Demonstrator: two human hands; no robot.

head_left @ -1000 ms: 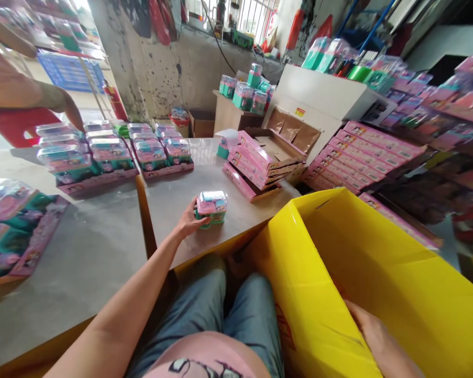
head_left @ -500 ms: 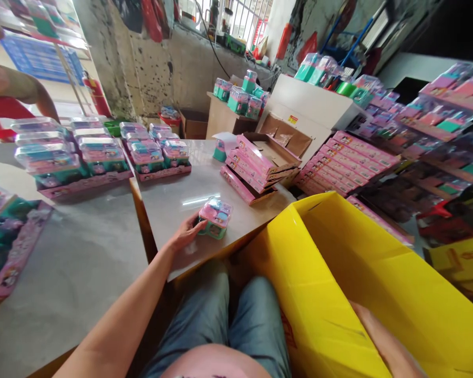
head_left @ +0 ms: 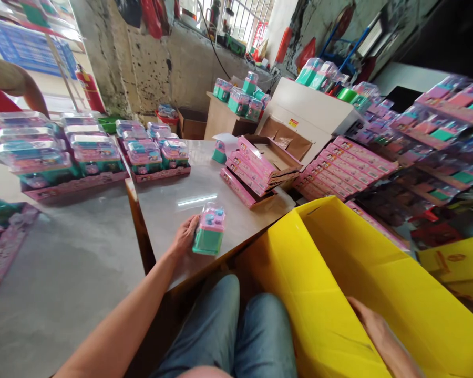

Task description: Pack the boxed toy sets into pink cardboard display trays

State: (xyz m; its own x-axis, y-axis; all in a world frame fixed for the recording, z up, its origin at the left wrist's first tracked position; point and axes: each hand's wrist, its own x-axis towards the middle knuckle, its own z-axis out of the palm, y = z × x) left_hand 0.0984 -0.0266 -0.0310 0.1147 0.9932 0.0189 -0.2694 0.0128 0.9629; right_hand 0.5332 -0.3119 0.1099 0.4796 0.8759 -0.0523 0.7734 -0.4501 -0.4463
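Observation:
My left hand [head_left: 184, 237] grips a small pink and teal toy box [head_left: 209, 231] and holds it tipped up above the front edge of the grey table [head_left: 189, 199]. My right forearm [head_left: 382, 336] reaches down inside a big yellow carton [head_left: 331, 273] at my right; its fingers are hidden below the frame edge. Trays of the same toy boxes [head_left: 153, 155] stand at the back of the table.
A stack of flat pink cartons [head_left: 256, 168] lies on the table's right side, with more pink cartons [head_left: 347, 165] beside it. Another person's arm [head_left: 11, 84] reaches over trays [head_left: 43, 152] at far left. Shelves of toys [head_left: 437, 131] fill the right.
My left hand has lifted the toy box off the table and tilted it up on end, drawing it nearer to me. The view has swung slightly left.

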